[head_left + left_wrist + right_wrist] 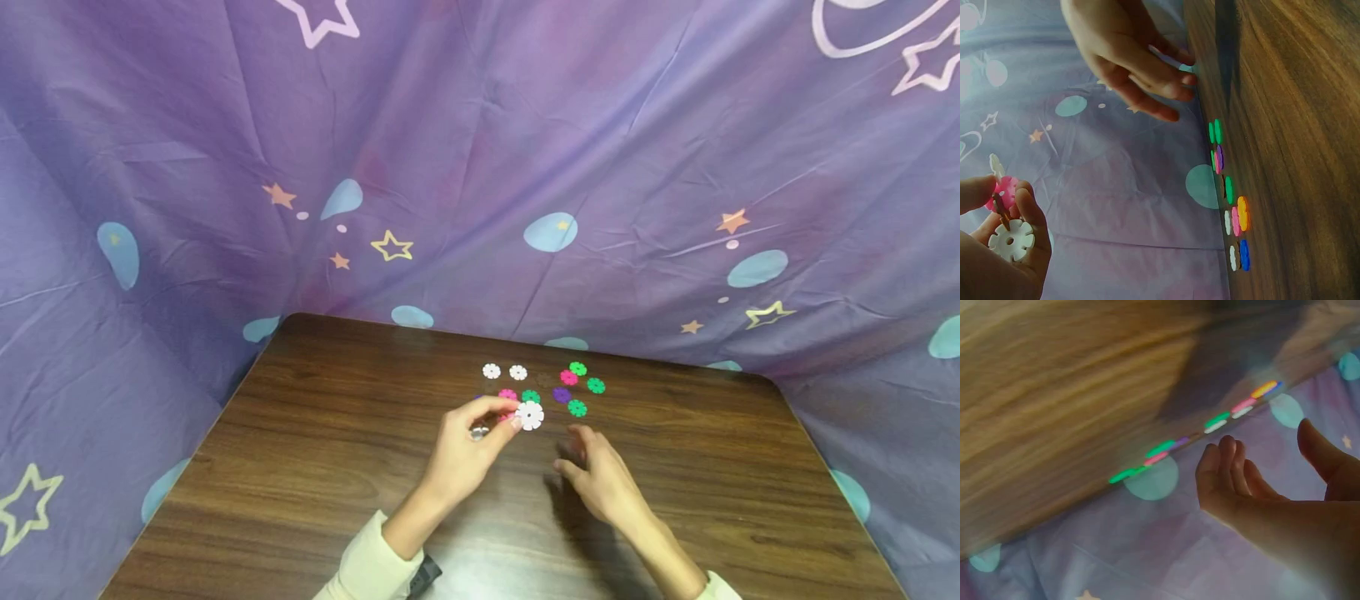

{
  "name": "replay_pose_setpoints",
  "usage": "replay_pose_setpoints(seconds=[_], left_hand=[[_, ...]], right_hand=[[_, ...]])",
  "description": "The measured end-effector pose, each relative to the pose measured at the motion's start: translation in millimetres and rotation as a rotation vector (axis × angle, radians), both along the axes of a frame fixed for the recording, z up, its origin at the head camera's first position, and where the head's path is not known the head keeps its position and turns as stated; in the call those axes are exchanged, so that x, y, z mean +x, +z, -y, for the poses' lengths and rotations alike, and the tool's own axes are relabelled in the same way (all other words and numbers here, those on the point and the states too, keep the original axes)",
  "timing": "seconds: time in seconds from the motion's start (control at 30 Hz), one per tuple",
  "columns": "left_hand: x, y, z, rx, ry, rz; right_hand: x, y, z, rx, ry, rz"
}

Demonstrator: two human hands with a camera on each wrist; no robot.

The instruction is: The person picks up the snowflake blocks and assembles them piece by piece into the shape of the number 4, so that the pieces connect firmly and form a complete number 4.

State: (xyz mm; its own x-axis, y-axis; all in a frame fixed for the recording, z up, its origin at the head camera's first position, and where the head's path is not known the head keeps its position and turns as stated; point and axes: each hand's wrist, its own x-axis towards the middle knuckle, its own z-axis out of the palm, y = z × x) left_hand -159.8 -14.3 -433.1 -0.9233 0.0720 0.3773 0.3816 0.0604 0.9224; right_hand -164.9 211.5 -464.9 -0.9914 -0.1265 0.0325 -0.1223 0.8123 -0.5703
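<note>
My left hand pinches a small cluster of joined, notched plastic snowflake discs above the table. In the left wrist view this cluster shows a white disc, a brown disc, a pink disc and another white disc at the far end. The fingers cover part of it. To the right of the cluster, my right hand hovers over the table with nothing in it. Its fingers are loosely bent and its thumb stands apart from them, as the right wrist view shows.
Several loose discs lie flat on the brown wooden table beyond the hands, among them a white disc, a purple disc, a green disc and an orange disc. A purple patterned cloth hangs behind the table.
</note>
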Motion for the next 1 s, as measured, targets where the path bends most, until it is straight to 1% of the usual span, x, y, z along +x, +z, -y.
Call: replay_pose_setpoints(seconds=[0.23, 0.37, 0.5, 0.6, 0.87, 1.0], left_hand=[[0.6, -1.0, -0.5, -0.008, 0.003, -0.006], [0.1, -2.3, -0.9, -0.008, -0.006, -0.009], [0.4, -1.6, -1.4, -0.009, -0.003, -0.009], [1.1, -0.3, -1.3, -0.011, 0.003, -0.005], [-0.7, 1.8, -0.8, -0.019, 0.017, -0.004], [-1.0, 2.1, 0.1, -0.03, 0.017, 0.008]], right_hand=[[-5.2, -19.1, -9, 0.058, -0.044, 0.059], [-9.3, -28.5, -13, 0.065, -0.032, 0.054], [-16.4, -35.9, -15, 0.072, -0.013, 0.024], [-23.1, -38.1, -14, 0.079, -0.009, 0.011], [-44.9, -37.9, -4, 0.073, 0.007, 0.036], [-52.6, -39.4, 1, 0.073, 0.002, 0.045]])
